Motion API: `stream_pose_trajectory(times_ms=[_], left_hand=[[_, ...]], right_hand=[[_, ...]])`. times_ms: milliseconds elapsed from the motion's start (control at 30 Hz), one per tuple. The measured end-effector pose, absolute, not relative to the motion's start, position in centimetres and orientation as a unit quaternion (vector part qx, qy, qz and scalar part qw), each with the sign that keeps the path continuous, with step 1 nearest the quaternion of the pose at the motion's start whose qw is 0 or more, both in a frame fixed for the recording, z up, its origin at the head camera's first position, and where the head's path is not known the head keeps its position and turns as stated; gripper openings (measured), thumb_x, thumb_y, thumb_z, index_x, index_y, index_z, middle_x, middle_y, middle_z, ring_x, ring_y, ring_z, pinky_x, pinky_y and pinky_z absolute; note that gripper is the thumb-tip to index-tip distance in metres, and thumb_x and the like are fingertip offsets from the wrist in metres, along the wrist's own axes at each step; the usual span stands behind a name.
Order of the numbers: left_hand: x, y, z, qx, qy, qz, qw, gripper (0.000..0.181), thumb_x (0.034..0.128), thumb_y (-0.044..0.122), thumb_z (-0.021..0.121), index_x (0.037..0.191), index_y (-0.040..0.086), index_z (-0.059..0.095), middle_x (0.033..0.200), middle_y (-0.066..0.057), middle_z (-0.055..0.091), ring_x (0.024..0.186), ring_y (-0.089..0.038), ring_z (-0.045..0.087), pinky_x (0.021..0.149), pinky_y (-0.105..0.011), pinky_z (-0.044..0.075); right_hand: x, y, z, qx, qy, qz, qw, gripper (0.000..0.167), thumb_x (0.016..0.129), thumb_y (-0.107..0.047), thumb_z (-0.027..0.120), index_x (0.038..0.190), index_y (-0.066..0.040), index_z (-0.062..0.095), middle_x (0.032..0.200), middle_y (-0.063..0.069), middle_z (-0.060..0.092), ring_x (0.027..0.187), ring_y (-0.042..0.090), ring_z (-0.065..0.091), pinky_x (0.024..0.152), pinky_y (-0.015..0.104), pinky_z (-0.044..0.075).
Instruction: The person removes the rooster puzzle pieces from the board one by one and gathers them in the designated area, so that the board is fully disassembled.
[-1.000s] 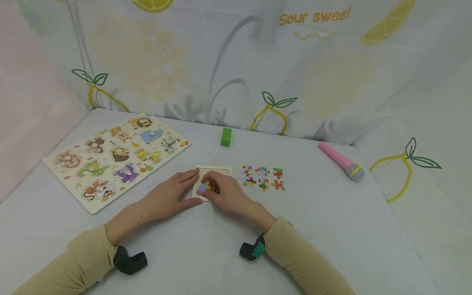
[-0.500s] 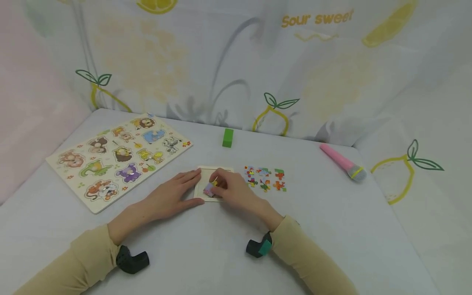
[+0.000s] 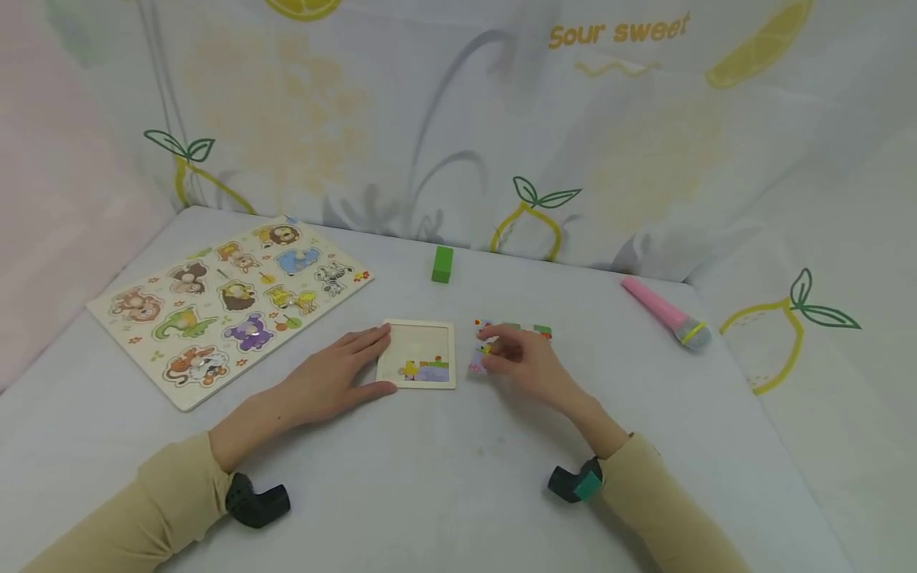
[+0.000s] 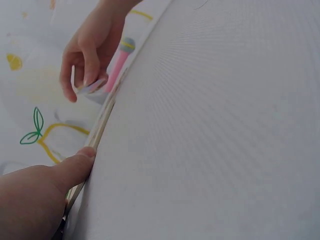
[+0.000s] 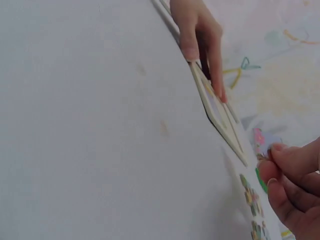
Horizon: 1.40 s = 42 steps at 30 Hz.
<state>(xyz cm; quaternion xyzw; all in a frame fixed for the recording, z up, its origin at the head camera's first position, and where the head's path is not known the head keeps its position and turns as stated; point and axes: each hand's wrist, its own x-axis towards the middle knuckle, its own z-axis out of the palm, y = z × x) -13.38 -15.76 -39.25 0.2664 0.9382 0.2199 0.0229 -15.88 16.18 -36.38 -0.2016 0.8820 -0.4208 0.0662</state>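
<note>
A small square puzzle tray (image 3: pixel 452 350) lies in front of me, with a few joined puzzle pieces (image 3: pixel 433 372) along the bottom of its recess. My left hand (image 3: pixel 322 383) rests at the tray's left side, thumb and fingers extended onto its two left corners. To the right of the tray, my right hand (image 3: pixel 537 368) pinches a puzzle piece (image 5: pixel 267 139) between thumb and finger, off the table. Purple and a pink flower show on that piece. Loose puzzle pieces (image 3: pixel 543 330) lie under and behind this hand, which hides most of them.
A large animal peg puzzle board (image 3: pixel 215 382) lies at the left. Behind the tray stands a green block (image 3: pixel 442 264). A pink toy microphone (image 3: pixel 662 312) lies at the right, near the table's far edge. A lemon-print cloth (image 3: pixel 401 119) hangs behind the table.
My right hand has lifted the purple piece out of the tray and moved right, over the loose pieces. The left hand has stayed on the tray.
</note>
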Motion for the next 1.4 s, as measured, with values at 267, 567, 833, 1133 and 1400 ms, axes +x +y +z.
stream_pose_trajectory(times_ms=[267, 567, 833, 1133, 1400], left_hand=[[-13.4, -15.8, -39.1, 0.267, 0.939, 0.215, 0.017, 0.08, 0.0931, 0.051, 0.066, 0.152, 0.003, 0.04, 0.162, -0.011, 0.033, 0.146, -0.036, 0.034, 0.113, -0.054, 0.038], [-13.2, -15.8, -39.2, 0.267, 0.939, 0.216, 0.011, 0.079, 0.0939, 0.052, 0.064, 0.152, 0.004, 0.04, 0.161, -0.01, 0.034, 0.145, -0.035, 0.036, 0.112, -0.054, 0.039], [-13.2, -15.8, -39.1, 0.273, 0.937, 0.218, 0.011, 0.078, 0.0951, 0.05, 0.063, 0.152, 0.003, 0.039, 0.161, -0.012, 0.033, 0.146, -0.036, 0.035, 0.112, -0.054, 0.038], [-13.4, -15.8, -39.0, 0.27, 0.939, 0.215, 0.014, 0.078, 0.0946, 0.048, 0.065, 0.152, 0.003, 0.039, 0.162, -0.012, 0.032, 0.146, -0.036, 0.034, 0.113, -0.054, 0.037], [-13.4, -15.7, -39.3, 0.269, 0.938, 0.218, 0.016, 0.08, 0.0936, 0.049, 0.066, 0.153, 0.003, 0.038, 0.162, -0.011, 0.032, 0.147, -0.035, 0.033, 0.113, -0.053, 0.037]], right_hand=[[-15.3, 18.4, -37.2, -0.183, 0.89, -0.41, 0.081, 0.022, 0.088, -0.015, 0.077, 0.108, -0.009, 0.071, 0.085, 0.0, 0.072, 0.079, 0.012, 0.065, 0.072, 0.024, 0.051], [-14.9, 17.8, -38.2, -0.227, 0.897, -0.38, 0.024, 0.021, 0.087, -0.013, 0.078, 0.107, -0.01, 0.074, 0.09, -0.003, 0.069, 0.081, 0.012, 0.059, 0.073, 0.023, 0.049], [-15.0, 17.5, -39.0, -0.269, 0.896, -0.349, -0.05, 0.019, 0.084, -0.009, 0.08, 0.102, -0.007, 0.075, 0.1, 0.007, 0.057, 0.089, 0.021, 0.052, 0.079, 0.031, 0.047], [-15.2, 17.5, -39.3, -0.253, 0.898, -0.357, -0.053, 0.018, 0.083, -0.01, 0.081, 0.099, -0.01, 0.071, 0.105, 0.005, 0.055, 0.099, 0.021, 0.053, 0.087, 0.036, 0.049], [-15.1, 17.6, -38.9, -0.229, 0.908, -0.347, -0.056, 0.023, 0.078, -0.019, 0.086, 0.095, -0.011, 0.073, 0.092, -0.001, 0.065, 0.086, 0.017, 0.053, 0.078, 0.031, 0.045]])
